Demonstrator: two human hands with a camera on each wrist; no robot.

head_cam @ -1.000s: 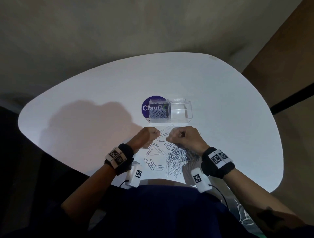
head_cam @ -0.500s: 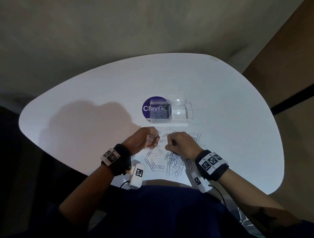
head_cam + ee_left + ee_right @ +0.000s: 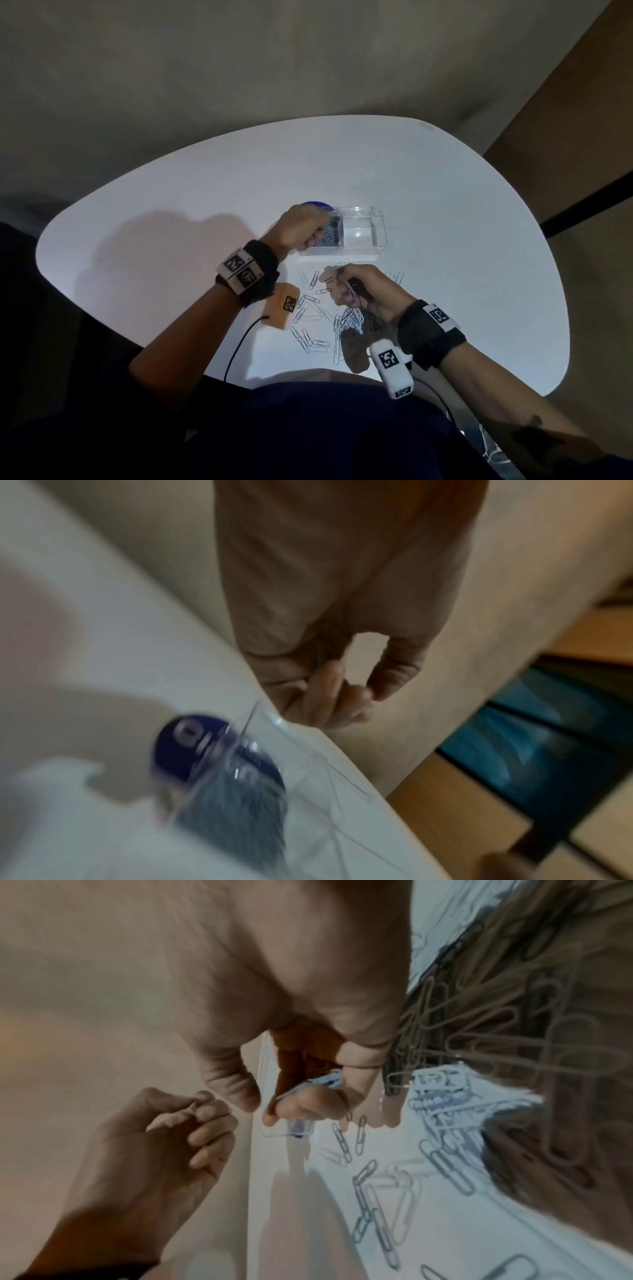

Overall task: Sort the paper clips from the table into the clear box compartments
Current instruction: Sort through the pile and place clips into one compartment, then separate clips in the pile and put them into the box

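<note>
A clear two-compartment box [image 3: 363,251] stands mid-table; its left compartment holds small clips [image 3: 327,240] and its right one looks bare. My left hand [image 3: 317,236] hovers at the left compartment with thumb and fingertips [image 3: 356,693] pinched together, seemingly on a small clip that the blur hides. My right hand [image 3: 346,287] hovers over the table just in front of the box and grips a few bluish clips [image 3: 322,1085] in its curled fingers. Below it lies a pile of paper clips [image 3: 349,322], with several larger loose clips [image 3: 310,305] to its left.
A round purple sticker [image 3: 317,205] lies under the box's left end on the white table [image 3: 205,212]. Wrist cameras and their cables hang off both wrists near the table's front edge. A brown wall panel stands at the right.
My left hand has moved from the pile up to the box's left compartment. My right hand has stayed near the pile, lifted a little, with clips in its fingers.
</note>
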